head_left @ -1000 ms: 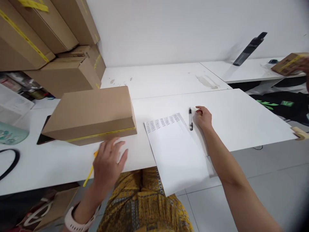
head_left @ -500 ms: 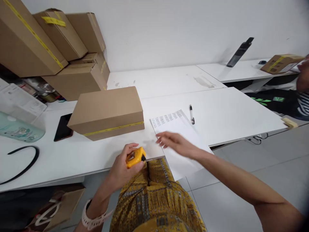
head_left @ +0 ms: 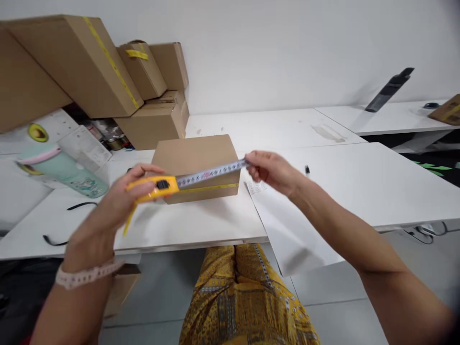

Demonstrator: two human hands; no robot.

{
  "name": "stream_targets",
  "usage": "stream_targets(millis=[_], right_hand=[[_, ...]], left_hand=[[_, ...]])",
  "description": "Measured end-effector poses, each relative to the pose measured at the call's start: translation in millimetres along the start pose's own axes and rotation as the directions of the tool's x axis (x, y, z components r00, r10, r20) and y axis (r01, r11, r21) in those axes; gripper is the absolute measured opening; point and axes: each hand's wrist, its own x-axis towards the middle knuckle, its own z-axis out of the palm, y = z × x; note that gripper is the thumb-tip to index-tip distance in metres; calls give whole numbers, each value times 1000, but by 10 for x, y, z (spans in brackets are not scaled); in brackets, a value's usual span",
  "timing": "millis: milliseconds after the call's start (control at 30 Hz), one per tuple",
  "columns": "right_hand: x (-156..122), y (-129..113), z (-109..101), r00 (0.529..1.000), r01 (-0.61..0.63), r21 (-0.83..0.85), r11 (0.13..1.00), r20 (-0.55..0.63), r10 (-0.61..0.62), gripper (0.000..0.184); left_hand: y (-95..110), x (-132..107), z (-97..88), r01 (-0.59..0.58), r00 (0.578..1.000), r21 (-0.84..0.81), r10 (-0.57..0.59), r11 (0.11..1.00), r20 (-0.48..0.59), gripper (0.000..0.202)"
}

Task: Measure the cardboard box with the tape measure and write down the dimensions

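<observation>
My left hand is closed around the yellow case of a tape measure, whose yellow strap dangles below. A length of white blade is drawn out to the right. Its free end is pinched in the fingers of my right hand. The blade stretches, slightly tilted, in front of a brown cardboard box with yellow tape along its front side. I cannot tell whether the blade touches the box. Beneath my right forearm, sheets of paper with small print overhang the table's front edge.
Cardboard boxes are stacked at the back left. A green tumbler lies nearby, with a black strap in front. A pen is partly behind my right arm. A dark bottle stands on the white table at the back right.
My right hand has taken hold of the blade's end, and the blade is now pulled out of the case. Both hands have risen and moved apart. The view has shifted left.
</observation>
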Motion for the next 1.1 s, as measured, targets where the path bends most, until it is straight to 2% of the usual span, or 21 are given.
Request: stream_targets(millis=[67,100,167,233,300,467,600,767,1100], right_hand=[[287,-120,-137,996,18,26,999,-92,-15,33],[418,-137,-191,992,3,35,999,-123,1,30],[645,-88,-259,984,-35,42,999,-174,42,22],[820,38,-273,974,-58,38,998,-217,65,17],[946,186,-252,968,-50,24,998,-245,55,19],[1086,419,-171,953,-12,-45,999,-303,-2,33],[1095,479,-117,944,-61,-158,986,-330,5,37],[1087,517,-49,941,-164,-241,956,-328,79,40],[1096,455,-60,933,-224,-326,918,-345,104,36]], left_hand=[[84,298,-347,47,999,6,-47,999,-21,36],[100,443,-503,37,998,2,-37,999,-47,32],[80,696,-761,108,993,-19,-108,994,-54,29],[18,877,-937,165,984,-53,-168,985,-58,30],[-56,995,-1037,187,980,-71,-190,980,-51,32],[-209,1205,-1119,185,981,-86,-189,979,-52,38],[-282,1327,-1108,168,985,-95,-170,981,-16,42],[-303,1309,-1044,151,988,-105,-153,983,-11,42],[-304,1258,-1033,151,988,-105,-152,983,-4,45]])
